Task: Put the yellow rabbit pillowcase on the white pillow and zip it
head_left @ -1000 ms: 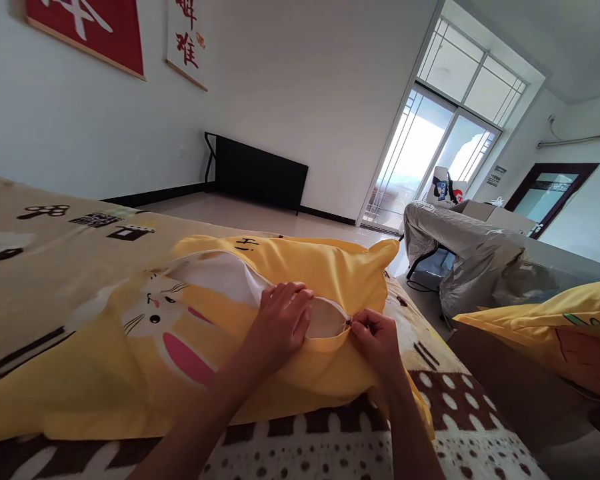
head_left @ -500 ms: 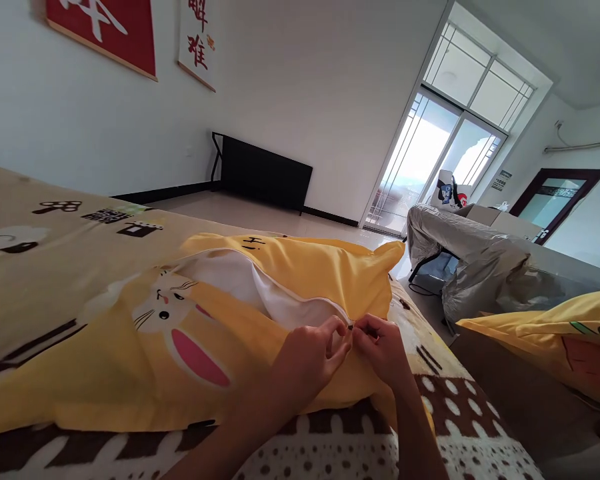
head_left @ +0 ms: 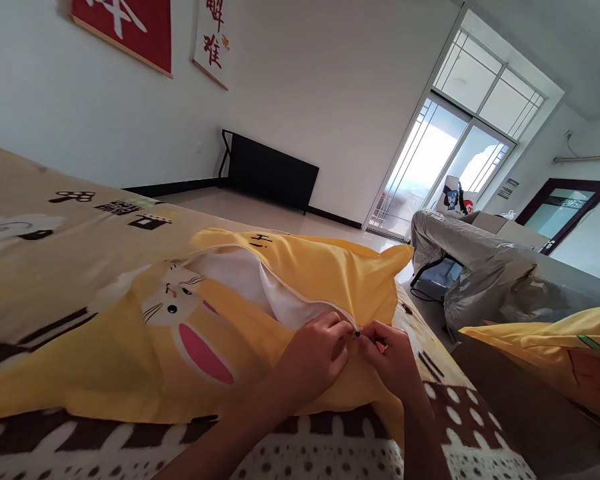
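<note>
A yellow pillowcase [head_left: 260,353] with a rabbit print lies across the bed in front of me. Its long zipper [head_left: 300,298] gapes, and a white pillow [head_left: 233,273] shows inside. My left hand [head_left: 317,353] pinches the fabric edge beside the dark zipper pull [head_left: 357,332], near the right end of the opening. Just across from it, my right hand [head_left: 387,353] is closed at the same spot, fingertips pressed together by the pull. Which fingers grip the pull itself is partly hidden.
A patterned blanket [head_left: 40,267] covers the bed. Off the bed's right side is another yellow pillow [head_left: 560,347]. Beyond stands a table under grey plastic sheeting [head_left: 480,267]. A folded black table [head_left: 273,172] leans on the far wall, left of the glass door [head_left: 425,153].
The view has shifted slightly, so the scene sits a little to the right. Both hands stay at the zipper pull, with the left fingers curled closer over the edge.
</note>
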{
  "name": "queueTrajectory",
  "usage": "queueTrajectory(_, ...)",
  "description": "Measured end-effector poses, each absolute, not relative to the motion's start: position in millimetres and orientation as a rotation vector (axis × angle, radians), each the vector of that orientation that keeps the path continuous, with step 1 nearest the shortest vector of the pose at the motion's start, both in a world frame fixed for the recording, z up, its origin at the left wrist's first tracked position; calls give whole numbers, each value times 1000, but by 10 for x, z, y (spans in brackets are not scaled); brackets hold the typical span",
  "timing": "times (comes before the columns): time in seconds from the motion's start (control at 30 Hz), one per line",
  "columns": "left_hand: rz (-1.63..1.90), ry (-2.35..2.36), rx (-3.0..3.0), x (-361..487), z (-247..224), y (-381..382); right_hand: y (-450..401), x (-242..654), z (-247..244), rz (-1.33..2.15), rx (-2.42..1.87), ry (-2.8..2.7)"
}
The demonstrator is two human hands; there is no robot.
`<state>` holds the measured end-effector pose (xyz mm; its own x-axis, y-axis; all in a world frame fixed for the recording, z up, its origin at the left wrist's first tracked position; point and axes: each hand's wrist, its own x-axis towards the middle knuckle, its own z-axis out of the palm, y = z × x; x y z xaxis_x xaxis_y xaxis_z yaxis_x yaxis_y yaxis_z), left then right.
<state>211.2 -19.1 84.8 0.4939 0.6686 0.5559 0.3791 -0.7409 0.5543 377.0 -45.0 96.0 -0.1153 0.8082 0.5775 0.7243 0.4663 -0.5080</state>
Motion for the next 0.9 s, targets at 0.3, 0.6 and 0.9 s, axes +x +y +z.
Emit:
queueTrajectory(0.3,1091,672,2006,2127,850,-142,-467,3794,975,98,-1286,-1863)
queueTrajectory(0.6,1164,826,2095,2119,832,-59,-493,3781,998,97,-1293,-1895)
queueTrajectory(0.9,1284,1110,2299,2084,805,-38,-509,3762,1021,84,-1277,-1887)
